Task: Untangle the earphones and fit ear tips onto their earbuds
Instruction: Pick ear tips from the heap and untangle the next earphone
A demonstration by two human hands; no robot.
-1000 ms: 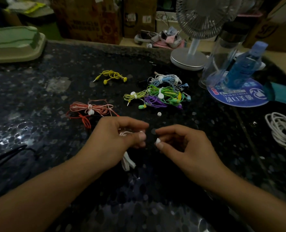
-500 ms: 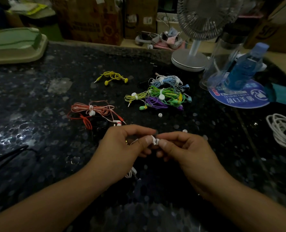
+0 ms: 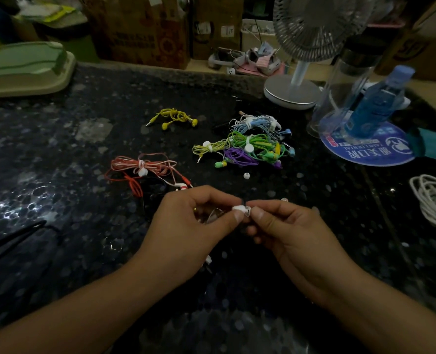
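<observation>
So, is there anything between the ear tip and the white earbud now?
Nothing visible. The left hand pinches the white earbud, and the right hand holds the ear tip right against it.

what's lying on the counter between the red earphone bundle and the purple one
In the head view, bare dark speckled counter separates the red earphone bundle from the purple earphone coil; only a loose white ear tip lies nearby, below the purple coil.

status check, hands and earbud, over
Left hand pinches white earbud. Right hand pinches ear tip against it. Tip seating unclear. Nothing blocking.
</observation>
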